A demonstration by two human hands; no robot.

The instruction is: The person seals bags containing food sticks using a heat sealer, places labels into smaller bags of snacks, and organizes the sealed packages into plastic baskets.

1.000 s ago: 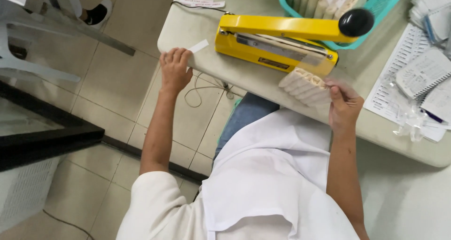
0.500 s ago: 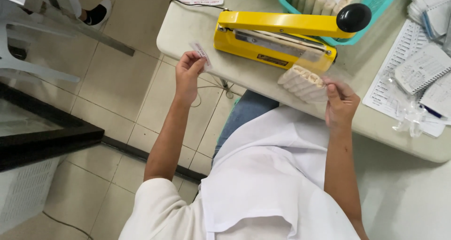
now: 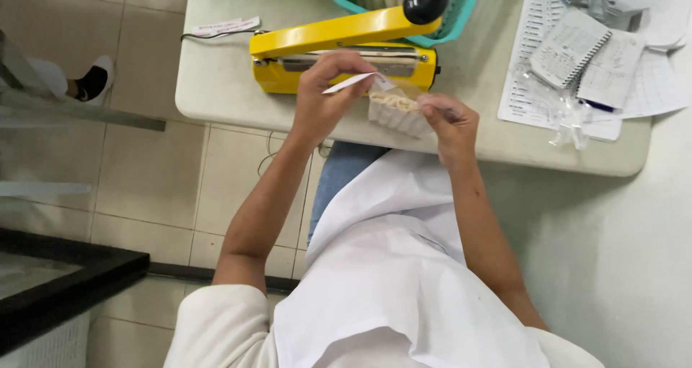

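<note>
Seen from above, over the near edge of a pale tabletop (image 3: 216, 87) with rounded corners. Left hand (image 3: 328, 94) pinching a small white paper slip (image 3: 348, 83) between thumb and fingers, raised just in front of the yellow sealing machine (image 3: 339, 51). Right hand (image 3: 448, 123) gripping the right end of a clear bag (image 3: 395, 112) filled with pale pieces, held right at the tabletop's front edge, just below the sealer. Slip's tip touching or just over the bag's open top; cannot tell which. Sealer lever with its black knob (image 3: 425, 2) lifted at a slant, so open room between arm and base. Behind the knob, a teal basket (image 3: 461, 22) reaching to the far edge of the view. To the right, well apart from the hands, sheets of paper (image 3: 533, 94), a spiral notebook (image 3: 569, 47) and crumpled clear plastic (image 3: 569, 116) near the front edge. Bare surface left of the sealer, with a white tag (image 3: 223, 27) on a cord. Below the edge, tiled floor (image 3: 144, 180) open on the left; a dark counter (image 3: 58, 281) at the lower left corner.
</note>
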